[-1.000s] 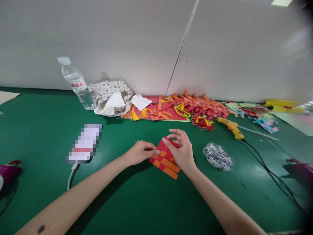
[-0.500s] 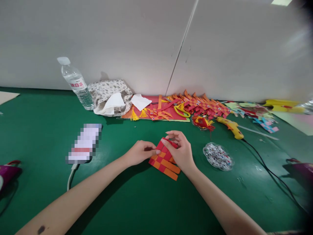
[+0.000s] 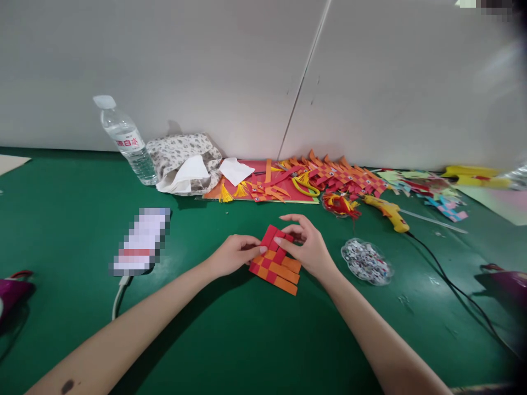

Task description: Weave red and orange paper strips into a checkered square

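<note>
Pressing down now, the right hand [image 3: 310, 249] lies lower on the woven paper mat [image 3: 275, 261] than half a second ago, when its fingers lifted one red strip above the weave. That strip looks tucked in, so I judge one more row of the red and orange weave is closed. The left hand [image 3: 233, 253] stays at 9 o'clock of the mat, its fingers narrow and pinching the mat's edge; the right fingers, at 3 o'clock, are bent and narrow on the top strips. The mat rests on the green worktop [image 3: 247, 340], in the middle.

By count: one mat, two hands, one water bottle [image 3: 123, 140] at 10 o'clock, one glue gun [image 3: 387, 211] at 2 o'clock, one clear dish of small eyes [image 3: 366, 262] at 3 o'clock. The finished pieces [image 3: 341, 178] at 1 o'clock overlap too much to count.
</note>
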Demonstrator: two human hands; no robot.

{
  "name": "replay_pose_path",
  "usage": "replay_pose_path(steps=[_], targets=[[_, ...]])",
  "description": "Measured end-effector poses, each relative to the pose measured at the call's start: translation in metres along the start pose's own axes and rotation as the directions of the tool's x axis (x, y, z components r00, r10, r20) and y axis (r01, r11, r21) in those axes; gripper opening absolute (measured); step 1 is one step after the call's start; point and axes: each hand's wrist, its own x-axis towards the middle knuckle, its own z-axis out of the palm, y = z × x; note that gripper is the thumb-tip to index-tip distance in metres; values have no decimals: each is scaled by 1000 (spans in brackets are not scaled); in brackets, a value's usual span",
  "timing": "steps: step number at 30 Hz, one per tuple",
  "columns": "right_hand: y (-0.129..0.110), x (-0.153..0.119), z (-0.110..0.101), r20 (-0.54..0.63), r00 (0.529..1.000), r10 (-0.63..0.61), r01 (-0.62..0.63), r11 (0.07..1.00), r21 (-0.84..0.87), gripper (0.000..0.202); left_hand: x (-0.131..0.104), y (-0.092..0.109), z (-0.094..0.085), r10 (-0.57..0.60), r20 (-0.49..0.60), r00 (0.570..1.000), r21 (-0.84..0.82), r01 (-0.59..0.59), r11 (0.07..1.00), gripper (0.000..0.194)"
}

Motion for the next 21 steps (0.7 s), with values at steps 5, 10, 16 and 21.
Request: replay_pose_path(steps=[5, 10, 16, 21], targets=[[-1, -1, 3, -45, 999, -27, 28, 999, 16, 39, 0, 2, 0, -7, 5, 1000, -23, 7, 1000, 31], [-2, -3, 9, -29, 999, -23, 24, 999, 39, 37, -1, 4, 1, 53, -15, 998, -1, -53, 999, 28], [0, -3, 11, 26, 1000, -4, 2, 996, 91, 48, -1, 2, 0, 39, -15, 999, 21, -39, 999, 29], [2, 2, 3, 72, 997, 15, -23, 994, 110, 48, 2, 0, -1, 32, 1, 999, -177, -31, 984, 31]])
